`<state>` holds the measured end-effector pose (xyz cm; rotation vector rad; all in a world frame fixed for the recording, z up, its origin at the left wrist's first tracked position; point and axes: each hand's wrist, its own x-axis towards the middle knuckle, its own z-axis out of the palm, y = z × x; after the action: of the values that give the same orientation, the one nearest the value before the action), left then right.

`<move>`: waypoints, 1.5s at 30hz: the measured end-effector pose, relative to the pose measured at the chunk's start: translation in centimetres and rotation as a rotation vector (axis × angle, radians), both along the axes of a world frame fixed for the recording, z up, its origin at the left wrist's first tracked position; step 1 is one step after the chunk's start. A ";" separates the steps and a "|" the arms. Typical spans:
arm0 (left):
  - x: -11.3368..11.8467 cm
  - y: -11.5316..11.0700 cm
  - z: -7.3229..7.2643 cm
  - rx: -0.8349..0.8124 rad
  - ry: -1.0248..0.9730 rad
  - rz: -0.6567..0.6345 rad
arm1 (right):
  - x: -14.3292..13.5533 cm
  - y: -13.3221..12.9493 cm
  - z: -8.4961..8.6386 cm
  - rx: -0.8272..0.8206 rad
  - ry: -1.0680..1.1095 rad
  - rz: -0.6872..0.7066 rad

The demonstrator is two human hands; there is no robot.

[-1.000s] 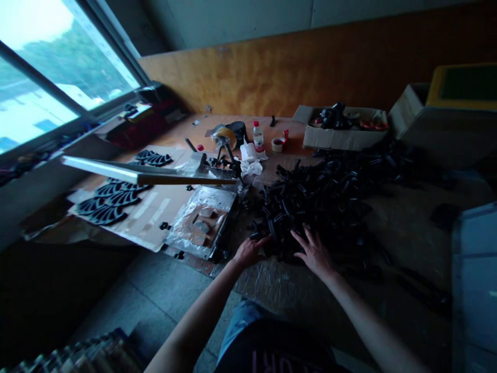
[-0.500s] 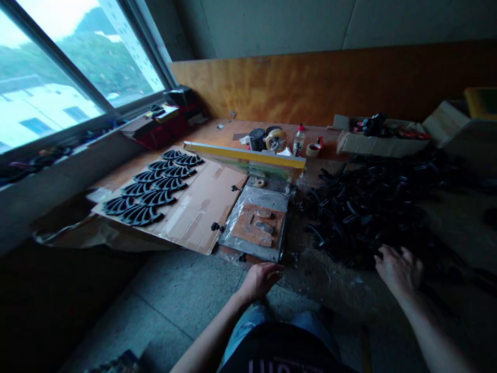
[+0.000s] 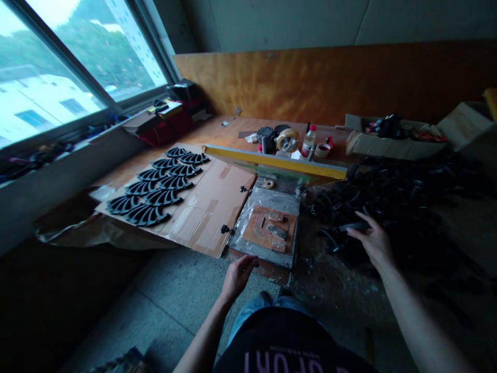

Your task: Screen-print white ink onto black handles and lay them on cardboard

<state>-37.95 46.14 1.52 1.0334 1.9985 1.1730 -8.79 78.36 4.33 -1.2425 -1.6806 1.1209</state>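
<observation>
My right hand (image 3: 371, 239) pinches a curved black plastic piece (image 3: 354, 226) between thumb and fingers, just above the near left side of a heap of similar black pieces (image 3: 404, 207). Close to the front edge of a metal plate (image 3: 259, 254), my left hand (image 3: 237, 275) is closed, its fingers curled towards the thumb and nothing showing in them. On that plate lies a brown board (image 3: 256, 228) carrying several small blocks (image 3: 278, 231). Left of it, black pieces (image 3: 157, 194) lie in fan shapes, in two rows, on a cardboard sheet (image 3: 205, 217).
A yellow-edged bar (image 3: 275, 161) spans behind the plate. Beyond it stand tape rolls (image 3: 287, 140), a bottle with a red cap (image 3: 309, 139) and a dark can (image 3: 265, 139). An open cardboard box (image 3: 396, 147) sits behind the heap. Black knobs (image 3: 225, 229) stick out by the plate's left side.
My right hand has lifted from the heap and moved left with a black piece in it. My left hand has shifted slightly left, its fingers more curled. The view has turned a little right.
</observation>
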 end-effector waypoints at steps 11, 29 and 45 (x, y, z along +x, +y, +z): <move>-3.1 0.8 -0.9 0.033 -0.144 0.211 | -19.8 -7.2 -3.0 -0.128 -0.005 0.280; -16.6 13.0 9.6 0.500 -0.165 0.097 | -22.8 -8.7 -1.2 0.761 -0.741 0.650; -15.7 11.4 11.9 0.535 -0.286 0.013 | -17.3 -9.8 -2.2 0.421 -0.536 0.438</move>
<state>-53.69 57.56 13.41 1.0235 1.5034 1.8075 -26.09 68.60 2.13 -0.9710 -2.5279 0.6258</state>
